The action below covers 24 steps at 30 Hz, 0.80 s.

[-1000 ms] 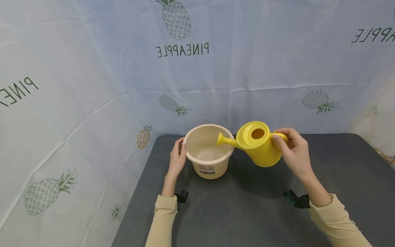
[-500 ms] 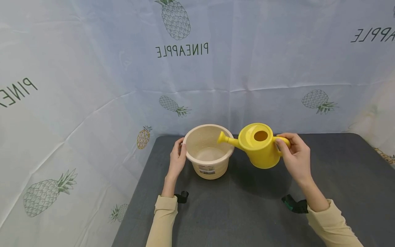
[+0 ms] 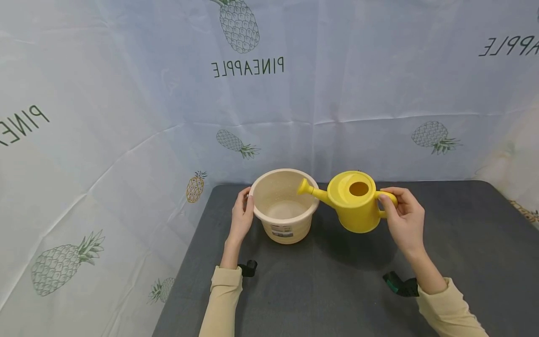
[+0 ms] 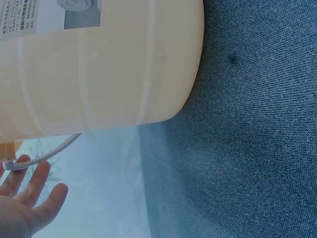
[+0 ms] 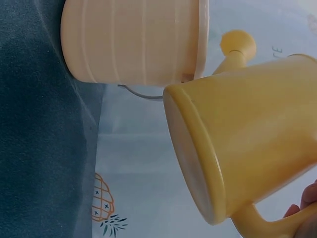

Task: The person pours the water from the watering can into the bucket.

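Observation:
A cream plastic bucket [image 3: 290, 227] with a label on its front stands on the dark table. My left hand [image 3: 242, 216] holds its left rim, thumb in front and fingers behind; in the left wrist view the fingers [image 4: 35, 184] reach the thin wire handle [image 4: 47, 154]. My right hand [image 3: 406, 220] grips a yellow watering can [image 3: 358, 213] by its handle. The can hangs above the table, right of the bucket, nearly upright. Its spout [image 3: 313, 191] points left, with the rose over the bucket's opening. No water shows coming from the rose.
The dark cloth-covered table [image 3: 303, 295] reaches back to a hanging white sheet [image 3: 358, 93] printed with pineapples, which also runs down the left side. Black straps [image 3: 402, 284] with mounts sit at both wrists.
The watering can has come down a little and shifted slightly right, tilting back toward upright, with my right hand moving along. My left hand and the bucket have stayed in place.

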Tool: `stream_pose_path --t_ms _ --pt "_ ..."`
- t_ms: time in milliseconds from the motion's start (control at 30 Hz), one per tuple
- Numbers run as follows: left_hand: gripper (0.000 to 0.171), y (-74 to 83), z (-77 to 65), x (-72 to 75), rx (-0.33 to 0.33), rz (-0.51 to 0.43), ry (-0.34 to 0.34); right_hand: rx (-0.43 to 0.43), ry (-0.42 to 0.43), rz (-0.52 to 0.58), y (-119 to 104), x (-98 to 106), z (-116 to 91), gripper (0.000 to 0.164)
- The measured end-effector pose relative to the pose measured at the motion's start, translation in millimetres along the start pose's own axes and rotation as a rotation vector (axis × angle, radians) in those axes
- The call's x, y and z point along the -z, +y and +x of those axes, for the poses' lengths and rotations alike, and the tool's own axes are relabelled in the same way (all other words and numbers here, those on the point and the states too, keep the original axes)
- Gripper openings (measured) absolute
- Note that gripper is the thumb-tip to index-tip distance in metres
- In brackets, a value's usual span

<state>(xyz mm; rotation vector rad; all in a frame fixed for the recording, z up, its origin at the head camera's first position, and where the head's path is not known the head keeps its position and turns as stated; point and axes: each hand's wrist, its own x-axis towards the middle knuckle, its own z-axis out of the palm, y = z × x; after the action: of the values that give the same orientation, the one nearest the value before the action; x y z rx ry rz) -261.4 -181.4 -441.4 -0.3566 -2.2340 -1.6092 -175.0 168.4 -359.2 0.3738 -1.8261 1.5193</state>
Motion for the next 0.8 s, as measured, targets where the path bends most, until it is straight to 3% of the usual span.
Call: stream_pose_path --t_ms 333,800 --pt "0.037 36.4 -6.3 3.9 -0.018 -0.005 -0.017 -0.008 0.048 0.000 4.7 1.0 -8.2 0.016" --pt "0.038 40.8 -7.0 4.5 -0.008 -0.014 -0.020 -0.060 0.123 0.087 38.5 8.8 -21.1 0.017"
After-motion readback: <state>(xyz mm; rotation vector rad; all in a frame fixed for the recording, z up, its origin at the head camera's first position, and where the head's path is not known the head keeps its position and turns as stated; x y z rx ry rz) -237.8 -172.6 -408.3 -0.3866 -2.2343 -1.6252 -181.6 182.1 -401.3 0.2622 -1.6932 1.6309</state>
